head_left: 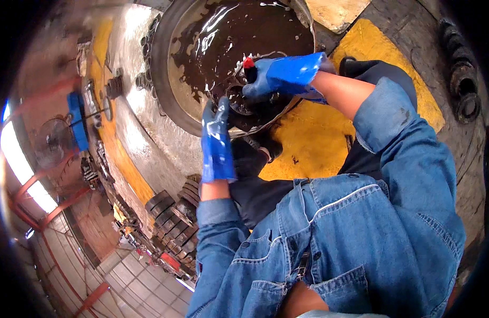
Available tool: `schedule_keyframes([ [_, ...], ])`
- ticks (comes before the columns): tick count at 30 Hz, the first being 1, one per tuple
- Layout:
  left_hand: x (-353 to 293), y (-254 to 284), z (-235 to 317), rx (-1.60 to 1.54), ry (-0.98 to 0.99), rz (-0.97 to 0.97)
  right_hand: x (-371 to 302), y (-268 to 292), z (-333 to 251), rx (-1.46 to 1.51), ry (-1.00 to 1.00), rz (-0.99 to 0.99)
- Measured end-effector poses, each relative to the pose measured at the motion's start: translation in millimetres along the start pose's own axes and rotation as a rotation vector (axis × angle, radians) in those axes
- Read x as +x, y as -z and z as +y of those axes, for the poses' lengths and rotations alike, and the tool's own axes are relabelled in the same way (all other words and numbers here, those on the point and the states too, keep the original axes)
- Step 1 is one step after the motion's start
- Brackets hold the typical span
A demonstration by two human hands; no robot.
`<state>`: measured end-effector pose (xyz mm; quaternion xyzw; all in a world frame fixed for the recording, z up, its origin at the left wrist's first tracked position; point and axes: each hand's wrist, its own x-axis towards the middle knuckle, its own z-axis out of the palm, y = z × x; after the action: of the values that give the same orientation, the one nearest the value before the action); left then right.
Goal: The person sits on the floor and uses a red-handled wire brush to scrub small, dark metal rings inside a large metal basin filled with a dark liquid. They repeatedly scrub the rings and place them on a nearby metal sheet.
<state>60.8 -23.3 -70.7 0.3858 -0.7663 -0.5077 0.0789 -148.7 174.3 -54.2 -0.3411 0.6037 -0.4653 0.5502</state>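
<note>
My right hand [268, 78], in a blue rubber glove, is closed round a black-handled tool with a red end [249, 64]; its working end is hidden. Beneath it, a round dark metal part [237, 99] lies partly in murky brown liquid. My left hand [217, 130], in a matching wet glove, grips the near left rim of this part, thumb and fingers stretched up along it. Both hands are over the near side of a large round metal basin [165, 100].
Yellow boards [313, 140] lie under the basin and my feet. Ring-shaped dark parts [463, 79] line the right edge. Stacked dark parts [173, 217] stand left of my legs. Farther left are a fan [56, 140] and a blue box-like object [77, 122].
</note>
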Motion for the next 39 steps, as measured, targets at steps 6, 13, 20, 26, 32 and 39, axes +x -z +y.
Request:
schedule_keyframes([
  [6, -38.4, -39.8, 26.3, 0.177, -0.190, 0.210, 3.7, -8.7, -7.2, -0.431, 0.023, 0.045],
  [13, -17.0, -32.6, 59.5, 0.181, -0.110, 0.126, 10.9, -6.4, -4.2, -0.778, 0.218, 0.438],
  [20, 29.7, 1.1, 73.4, -0.047, 0.130, -0.124, -7.5, 12.2, -24.3, -0.718, 0.074, 0.349],
  [26, 30.3, -5.6, 88.0, -0.181, 0.231, -0.217, 10.2, 2.9, -19.6, -0.906, 0.471, 0.305],
  [32, 17.6, -17.8, 104.9, 0.252, -0.013, -0.211, 12.7, 10.9, -13.1, -0.391, -0.019, 0.304],
  [39, 3.6, -13.6, 94.7, 0.152, -0.048, -0.039, -35.2, 15.6, -14.7, 0.365, 0.146, 0.022],
])
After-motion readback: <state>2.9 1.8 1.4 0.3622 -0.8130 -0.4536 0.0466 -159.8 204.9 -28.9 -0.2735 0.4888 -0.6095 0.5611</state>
